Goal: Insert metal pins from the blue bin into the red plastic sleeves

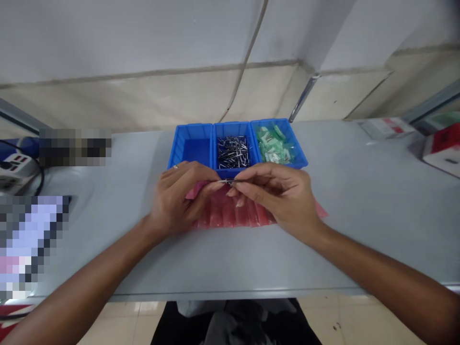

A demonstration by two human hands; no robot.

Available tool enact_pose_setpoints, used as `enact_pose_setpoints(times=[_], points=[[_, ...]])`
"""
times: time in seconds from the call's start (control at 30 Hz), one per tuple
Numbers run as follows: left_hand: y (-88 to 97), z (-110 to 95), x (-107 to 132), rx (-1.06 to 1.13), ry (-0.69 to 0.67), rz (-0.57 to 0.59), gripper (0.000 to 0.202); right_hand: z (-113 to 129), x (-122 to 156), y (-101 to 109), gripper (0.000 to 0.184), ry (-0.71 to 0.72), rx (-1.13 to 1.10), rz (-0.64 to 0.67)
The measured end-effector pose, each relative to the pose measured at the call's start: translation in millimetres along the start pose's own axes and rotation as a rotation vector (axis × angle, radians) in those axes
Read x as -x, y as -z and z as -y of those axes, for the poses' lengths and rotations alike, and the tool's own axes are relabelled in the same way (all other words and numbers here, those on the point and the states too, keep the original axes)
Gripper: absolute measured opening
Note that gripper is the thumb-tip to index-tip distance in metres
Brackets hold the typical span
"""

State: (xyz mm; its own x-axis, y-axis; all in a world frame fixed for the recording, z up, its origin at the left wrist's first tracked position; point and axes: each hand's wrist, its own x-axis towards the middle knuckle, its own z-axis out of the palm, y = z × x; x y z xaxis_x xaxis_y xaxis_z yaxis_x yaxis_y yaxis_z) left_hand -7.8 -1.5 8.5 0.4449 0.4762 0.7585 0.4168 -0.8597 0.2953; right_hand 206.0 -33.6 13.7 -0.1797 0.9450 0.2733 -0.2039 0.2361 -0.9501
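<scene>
Both—left hand point(181, 194), right hand point(283, 194)—pinch a slim metal piece point(227, 181).

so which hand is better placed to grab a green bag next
Likely the right hand: it sits nearest the green bags in the blue bin, with the left hand farther over. Both seem to pinch slim metal pieces, so the right may need to let go first.
</scene>
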Motion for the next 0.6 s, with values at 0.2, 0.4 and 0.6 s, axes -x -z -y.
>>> enact_pose_setpoints(times=[0.2, 0.4, 0.6], points=[[-0.5, 0.9, 1.4, -0.018, 0.015, -0.032, 0.01, 0.8, 1.7, -1.0, 0.013, 0.01, 0.022, -0.004], [-1.6, 0.3, 1.9, -0.09, 0.037, -0.09, 0.021, -1.8, 1.9, -0.4, 0.014, 0.017, 0.049, -0.007], [-1.1, -0.5, 2.7, -0.077, 0.003, -0.045, 0.031, -7.1, 1.1, -0.3, 0.009, 0.007, 0.043, 0.0]])
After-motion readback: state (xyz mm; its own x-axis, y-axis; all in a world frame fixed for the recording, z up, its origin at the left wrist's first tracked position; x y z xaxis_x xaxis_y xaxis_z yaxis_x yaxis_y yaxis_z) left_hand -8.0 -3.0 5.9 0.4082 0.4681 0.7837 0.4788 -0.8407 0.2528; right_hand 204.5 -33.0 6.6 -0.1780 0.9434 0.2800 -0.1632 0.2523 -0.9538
